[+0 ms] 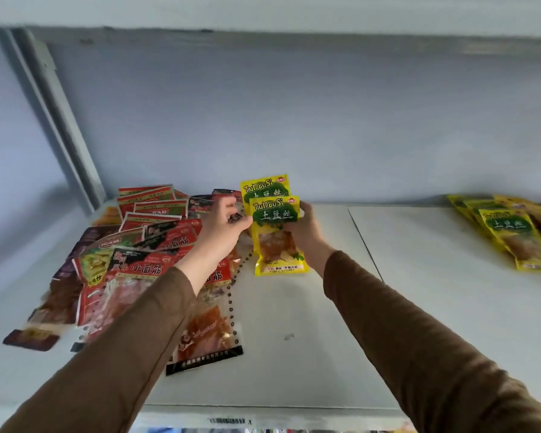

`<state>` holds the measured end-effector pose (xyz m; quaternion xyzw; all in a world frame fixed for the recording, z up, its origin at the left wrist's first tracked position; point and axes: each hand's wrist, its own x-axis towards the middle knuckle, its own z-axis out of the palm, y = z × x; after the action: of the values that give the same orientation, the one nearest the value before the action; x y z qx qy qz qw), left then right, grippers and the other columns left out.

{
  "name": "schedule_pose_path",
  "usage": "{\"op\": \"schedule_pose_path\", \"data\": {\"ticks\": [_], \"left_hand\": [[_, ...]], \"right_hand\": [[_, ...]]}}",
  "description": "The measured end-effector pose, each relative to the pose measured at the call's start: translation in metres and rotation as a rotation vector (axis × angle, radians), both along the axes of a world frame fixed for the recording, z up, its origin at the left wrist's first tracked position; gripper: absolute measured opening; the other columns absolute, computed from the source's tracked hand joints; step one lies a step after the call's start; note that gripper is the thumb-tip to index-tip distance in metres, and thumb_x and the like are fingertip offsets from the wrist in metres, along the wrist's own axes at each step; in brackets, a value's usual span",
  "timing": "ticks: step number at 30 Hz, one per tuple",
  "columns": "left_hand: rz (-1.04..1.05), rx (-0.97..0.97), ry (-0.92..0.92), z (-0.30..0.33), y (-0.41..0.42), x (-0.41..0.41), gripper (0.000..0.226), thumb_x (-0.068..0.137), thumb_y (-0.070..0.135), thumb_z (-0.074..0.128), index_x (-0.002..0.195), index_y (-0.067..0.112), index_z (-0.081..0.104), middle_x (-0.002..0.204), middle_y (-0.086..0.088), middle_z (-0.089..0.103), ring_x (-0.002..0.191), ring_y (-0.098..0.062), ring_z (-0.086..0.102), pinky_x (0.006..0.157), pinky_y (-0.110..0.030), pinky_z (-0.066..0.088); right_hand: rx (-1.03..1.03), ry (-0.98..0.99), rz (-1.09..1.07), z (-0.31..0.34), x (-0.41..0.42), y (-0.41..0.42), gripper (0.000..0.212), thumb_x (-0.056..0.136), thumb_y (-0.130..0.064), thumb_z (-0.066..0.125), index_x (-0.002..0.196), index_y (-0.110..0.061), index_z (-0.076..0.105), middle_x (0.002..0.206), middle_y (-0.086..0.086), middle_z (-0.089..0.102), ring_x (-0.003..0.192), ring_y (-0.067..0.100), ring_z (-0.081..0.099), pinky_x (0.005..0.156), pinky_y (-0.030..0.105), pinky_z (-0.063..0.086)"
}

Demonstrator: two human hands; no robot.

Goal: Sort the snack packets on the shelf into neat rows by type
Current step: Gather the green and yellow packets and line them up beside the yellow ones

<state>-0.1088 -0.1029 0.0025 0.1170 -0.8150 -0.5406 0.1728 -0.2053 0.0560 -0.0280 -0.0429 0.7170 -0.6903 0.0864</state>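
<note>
Two yellow packets (275,226) held upright above shelf (419,276): pinched by right hand (305,228) from behind, left edge gripped by left hand (224,226). Both arms extended forward.

White shelf board (294,323), seam in its surface running from 1 o'clock toward centre. Pale blue-grey back wall (294,120) behind it. Grey upright rail (60,120) at 10 o'clock. Underside of upper shelf (263,10) at 12 o'clock. Light soft, even.
</note>
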Motion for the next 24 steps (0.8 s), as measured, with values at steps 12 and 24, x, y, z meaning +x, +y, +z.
{"op": "schedule_pose_path", "data": {"ticks": [12,24], "left_hand": [[-0.146,0.314,0.159,0.004,0.032,-0.016,0.051,0.066,0.038,0.084,0.111,0.046,0.062,0.107,0.010,0.077,0.098,-0.015,0.075,0.088,-0.047,0.059],[0.029,0.423,0.179,0.003,-0.036,-0.005,0.042,0.087,0.010,0.076,0.118,0.032,0.059,0.105,0.018,0.075,0.094,0.006,0.070,0.078,-0.020,0.040]], "right_hand": [[-0.344,0.160,0.032,0.038,0.025,0.002,0.041,0.093,0.003,0.058,0.125,-0.021,0.051,0.104,0.011,0.068,0.077,0.021,0.070,0.065,0.034,0.059],[0.854,0.251,-0.040,0.012,-0.042,-0.001,0.066,0.096,-0.047,0.056,0.144,-0.005,0.037,0.142,0.020,0.048,0.131,0.037,0.043,0.107,0.040,0.037]]}}
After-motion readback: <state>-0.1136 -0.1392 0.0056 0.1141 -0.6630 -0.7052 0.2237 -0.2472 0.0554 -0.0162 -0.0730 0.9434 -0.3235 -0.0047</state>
